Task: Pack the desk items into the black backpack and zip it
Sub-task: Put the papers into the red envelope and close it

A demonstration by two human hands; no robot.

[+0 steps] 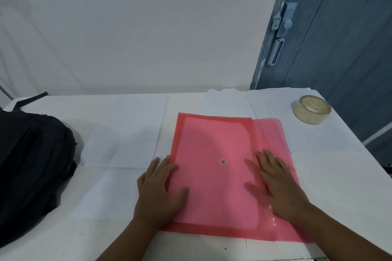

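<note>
A pink translucent plastic folder [214,146] with a snap button lies flat on the white desk [127,186], its flap open to the right. My left hand [159,188] rests on the folder's left edge, fingers spread, thumb on top. My right hand [275,182] presses flat on the folder's right side, over the flap seam. The black backpack [31,165] lies at the desk's left edge, apart from both hands. I cannot tell whether its zip is open.
A roll of clear tape [310,109] stands at the desk's far right corner. Sheets of white paper [123,148] cover the desk between backpack and folder. A blue-grey door [339,48] rises behind the right side.
</note>
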